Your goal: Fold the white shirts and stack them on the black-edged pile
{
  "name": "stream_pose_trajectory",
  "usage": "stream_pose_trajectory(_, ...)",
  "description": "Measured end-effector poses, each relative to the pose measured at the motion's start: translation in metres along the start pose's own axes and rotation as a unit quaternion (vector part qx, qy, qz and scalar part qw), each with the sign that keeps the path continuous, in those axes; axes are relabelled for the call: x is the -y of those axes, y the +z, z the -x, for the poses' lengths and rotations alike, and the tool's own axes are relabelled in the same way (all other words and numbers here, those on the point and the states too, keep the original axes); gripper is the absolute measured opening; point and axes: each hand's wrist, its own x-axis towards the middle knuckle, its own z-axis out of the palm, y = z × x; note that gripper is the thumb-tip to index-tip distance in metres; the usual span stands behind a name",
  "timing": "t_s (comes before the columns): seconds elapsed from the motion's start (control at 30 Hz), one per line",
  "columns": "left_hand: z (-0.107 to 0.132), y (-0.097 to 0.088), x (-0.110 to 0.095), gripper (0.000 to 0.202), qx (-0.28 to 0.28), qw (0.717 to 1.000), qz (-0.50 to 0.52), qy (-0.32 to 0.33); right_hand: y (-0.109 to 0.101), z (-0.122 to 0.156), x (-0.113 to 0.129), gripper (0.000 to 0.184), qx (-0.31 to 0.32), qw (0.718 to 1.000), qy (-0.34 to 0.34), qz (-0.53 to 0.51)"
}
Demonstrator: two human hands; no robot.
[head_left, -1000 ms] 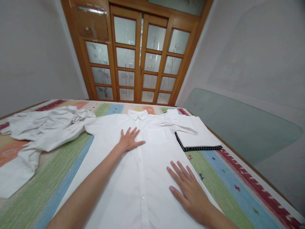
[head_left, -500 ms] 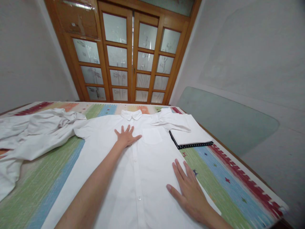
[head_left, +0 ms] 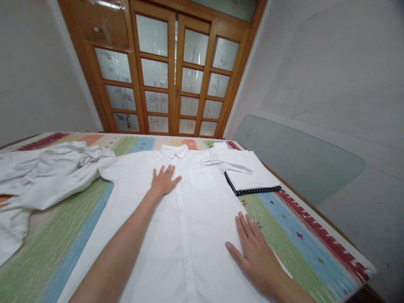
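A white button-up shirt [head_left: 160,235] lies spread front side up, its collar at the far end and its button strip running toward me. My left hand [head_left: 164,181] rests flat on the chest just below the collar, fingers apart. Along the shirt's right side edge, my right hand [head_left: 254,252] lies with fingers stretched out and thumb spread. Neither hand grips anything. One sleeve reaches left toward a rumpled white cloth [head_left: 57,164]; the other sleeve [head_left: 229,160] is bunched near the right shoulder, over a folded white cloth.
The folded white cloth [head_left: 255,174] sits on a black patterned item [head_left: 259,191] at the right. Beneath everything is a colourful striped cover [head_left: 75,214] on the table. Beyond its far edge stand wooden doors with glass panes [head_left: 175,84]; a wall [head_left: 362,97] borders the right.
My left hand has shifted slightly left across the chest. My right hand has moved a little to the right, its fingers closer together over the shirt's edge.
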Motion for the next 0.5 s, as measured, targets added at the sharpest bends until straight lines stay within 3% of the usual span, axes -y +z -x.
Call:
stream_pose_trajectory(0.1, 0.003, 0.000, 0.004, 0.072, -0.010, 1.000, -0.005, -0.020, -0.009, -0.015, 0.008, 0.076, 0.047, 0.998, -0.019, -0.038)
stream_pose_trajectory(0.2, 0.005, 0.000, 0.008, 0.073, -0.049, 0.994, -0.013, -0.093, -0.021, -0.046, 0.025, 0.071, 0.084, 0.989, -0.078, -0.094)
stream_pose_trajectory(0.33, 0.008, -0.003, 0.022, 0.069, -0.103, 0.978, -0.016, -0.182, -0.026, -0.112, 0.053, 0.071, 0.089, 0.970, -0.157, -0.164)
stream_pose_trajectory(0.5, 0.014, -0.010, 0.052, 0.057, -0.127, 0.975, 0.014, -0.183, -0.005, -0.204, 0.079, 0.070, 0.069, 0.959, -0.191, -0.197)
